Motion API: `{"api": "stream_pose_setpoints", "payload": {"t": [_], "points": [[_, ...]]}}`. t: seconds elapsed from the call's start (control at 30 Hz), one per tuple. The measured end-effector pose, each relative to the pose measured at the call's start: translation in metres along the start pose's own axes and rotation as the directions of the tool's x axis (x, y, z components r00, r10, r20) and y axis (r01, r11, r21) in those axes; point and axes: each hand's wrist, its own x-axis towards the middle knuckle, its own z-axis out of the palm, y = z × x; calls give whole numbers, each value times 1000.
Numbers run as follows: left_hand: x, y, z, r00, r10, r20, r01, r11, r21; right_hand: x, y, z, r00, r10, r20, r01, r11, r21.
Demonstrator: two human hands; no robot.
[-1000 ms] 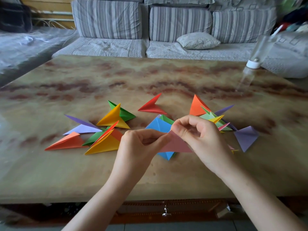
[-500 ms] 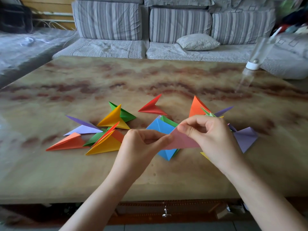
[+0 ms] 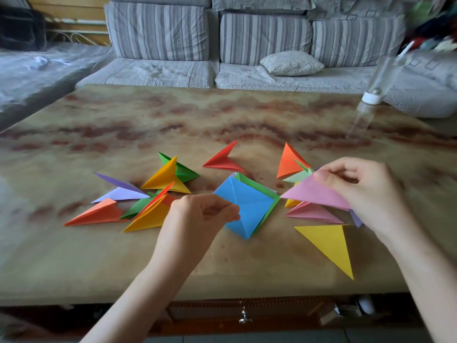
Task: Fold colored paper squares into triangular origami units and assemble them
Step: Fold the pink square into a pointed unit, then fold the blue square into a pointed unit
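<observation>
Right hand (image 3: 366,189) pinching a pink triangle (image 3: 319,194) by its right corner, lifted off the table (image 3: 123,256). Left hand (image 3: 197,214) apart from it, fingers curled toward the thumb, gripping nothing. Between the hands, a blue square (image 3: 243,206) on a green sheet (image 3: 252,181). Below the right hand, a flat yellow triangle (image 3: 329,243). Left of the left hand, a heap of folded units (image 3: 165,179). Far beyond the right hand, a clear bottle (image 3: 382,75), blurred, contents impossible to tell. Half hidden behind the right hand, a purple piece (image 3: 356,219).
</observation>
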Motion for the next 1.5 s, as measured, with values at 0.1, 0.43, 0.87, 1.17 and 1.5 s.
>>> {"api": "stream_pose_setpoints", "payload": {"t": [0.1,0.43,0.87,1.17,1.5], "points": [[0,-5,6,994,96,-47,-86,978,188,-3,2,5,998,34,59,-31,998,-53],[13,-19,23,995,83,52,-98,857,507,-8,11,20,990,133,42,-104,904,-415],[13,-23,23,997,68,35,-76,879,470,-5,5,25,956,-262,-131,162,845,-509],[18,-26,25,996,85,-4,-75,907,414,-10,-8,30,811,-558,-179,432,775,-461],[20,-13,19,951,247,-186,-229,967,115,-21,-11,63,861,-507,31,494,822,-282]]}}
